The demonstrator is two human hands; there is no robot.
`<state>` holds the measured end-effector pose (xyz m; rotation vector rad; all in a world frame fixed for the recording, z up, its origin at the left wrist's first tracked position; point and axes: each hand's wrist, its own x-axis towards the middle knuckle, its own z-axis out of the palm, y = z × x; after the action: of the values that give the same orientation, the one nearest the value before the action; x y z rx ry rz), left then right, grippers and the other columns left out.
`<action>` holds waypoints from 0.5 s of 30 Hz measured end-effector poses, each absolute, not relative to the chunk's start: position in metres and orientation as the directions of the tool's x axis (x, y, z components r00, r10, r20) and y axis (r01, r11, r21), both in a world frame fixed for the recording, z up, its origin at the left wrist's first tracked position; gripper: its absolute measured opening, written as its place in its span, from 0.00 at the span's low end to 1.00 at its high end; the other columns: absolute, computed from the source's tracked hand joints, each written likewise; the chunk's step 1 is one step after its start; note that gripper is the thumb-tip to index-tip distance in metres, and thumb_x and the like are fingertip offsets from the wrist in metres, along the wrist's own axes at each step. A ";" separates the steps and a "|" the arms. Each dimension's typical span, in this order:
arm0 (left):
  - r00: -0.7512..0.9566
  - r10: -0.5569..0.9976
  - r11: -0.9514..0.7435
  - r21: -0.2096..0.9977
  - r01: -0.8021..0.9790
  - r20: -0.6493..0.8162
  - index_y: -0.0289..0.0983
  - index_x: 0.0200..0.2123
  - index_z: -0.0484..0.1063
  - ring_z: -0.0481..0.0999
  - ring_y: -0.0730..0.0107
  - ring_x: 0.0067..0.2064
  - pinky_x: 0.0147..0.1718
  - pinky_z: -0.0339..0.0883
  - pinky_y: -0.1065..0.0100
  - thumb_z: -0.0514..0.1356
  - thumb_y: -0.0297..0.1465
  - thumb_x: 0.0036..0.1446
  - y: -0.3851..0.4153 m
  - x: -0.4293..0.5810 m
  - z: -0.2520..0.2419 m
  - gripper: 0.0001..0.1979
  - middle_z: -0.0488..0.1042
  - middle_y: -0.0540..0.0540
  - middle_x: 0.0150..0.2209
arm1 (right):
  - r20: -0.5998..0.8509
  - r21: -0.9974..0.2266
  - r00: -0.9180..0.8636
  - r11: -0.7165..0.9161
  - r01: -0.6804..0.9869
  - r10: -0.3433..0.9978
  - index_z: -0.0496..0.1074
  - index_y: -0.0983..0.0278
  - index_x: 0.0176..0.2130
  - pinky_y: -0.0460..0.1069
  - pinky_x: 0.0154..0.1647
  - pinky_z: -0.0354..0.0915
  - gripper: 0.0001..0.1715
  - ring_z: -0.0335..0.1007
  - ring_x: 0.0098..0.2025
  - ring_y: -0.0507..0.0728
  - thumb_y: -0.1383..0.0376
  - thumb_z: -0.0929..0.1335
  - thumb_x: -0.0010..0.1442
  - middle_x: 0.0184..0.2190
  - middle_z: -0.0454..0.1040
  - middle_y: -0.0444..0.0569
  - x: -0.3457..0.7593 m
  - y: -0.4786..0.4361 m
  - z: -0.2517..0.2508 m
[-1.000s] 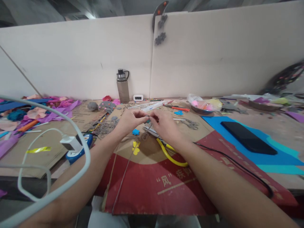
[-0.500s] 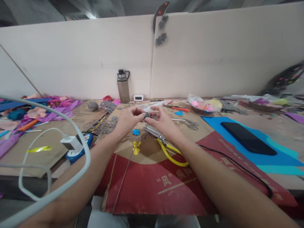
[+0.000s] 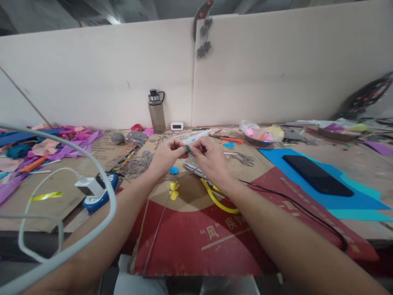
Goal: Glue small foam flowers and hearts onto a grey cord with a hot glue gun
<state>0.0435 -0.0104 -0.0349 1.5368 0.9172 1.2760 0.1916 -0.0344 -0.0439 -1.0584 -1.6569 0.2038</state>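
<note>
A small dark green piece [image 3: 187,149] is pinched between the thumb and fingers of my left hand [image 3: 168,157]. My right hand [image 3: 211,159] meets it from the other side, fingers closed together at the piece's edge; whether they grip it too is too small to tell. Below the hands lie a blue flower shape [image 3: 174,170] and a yellow flower shape [image 3: 173,191] with a thin cord running down from it. Pliers with yellow handles [image 3: 216,198] rest partly under my right hand and wrist.
Grey yarn [image 3: 138,164] lies left of the hands. A bottle [image 3: 157,112] and small clock [image 3: 177,125] stand behind. A phone [image 3: 317,175] rests on blue sheets at right. A white cable [image 3: 106,184] arcs across the left foreground.
My right hand's fingers have curled in and closed near the green piece, and the hand covers more of the pliers. The whole view has shifted slightly.
</note>
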 end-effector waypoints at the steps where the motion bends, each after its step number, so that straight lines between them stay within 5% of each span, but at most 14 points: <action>1: 0.183 0.937 -0.291 0.955 -0.059 0.297 0.34 0.26 0.68 0.71 0.77 0.28 0.37 0.73 0.66 0.65 0.30 0.44 -0.010 0.045 -0.035 0.09 0.69 0.53 0.25 | 0.694 -0.608 0.001 0.585 0.537 0.720 0.66 0.63 0.25 0.48 0.33 0.55 0.07 0.59 0.30 0.53 0.68 0.65 0.55 0.25 0.65 0.44 0.191 -0.035 -0.044; 15: 0.154 0.940 -0.230 0.901 -0.367 0.303 0.34 0.28 0.69 0.74 0.74 0.35 0.45 0.70 0.63 0.68 0.30 0.44 -0.013 0.057 -0.043 0.11 0.72 0.51 0.30 | 0.383 -0.916 0.133 0.358 0.180 0.914 0.64 0.63 0.26 0.46 0.26 0.54 0.11 0.56 0.23 0.49 0.58 0.66 0.53 0.20 0.63 0.39 0.188 -0.022 -0.051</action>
<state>0.0568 -0.0126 -0.0433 1.2239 0.6530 1.3900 0.1881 -0.0219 -0.0505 -1.1009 -1.3505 0.7301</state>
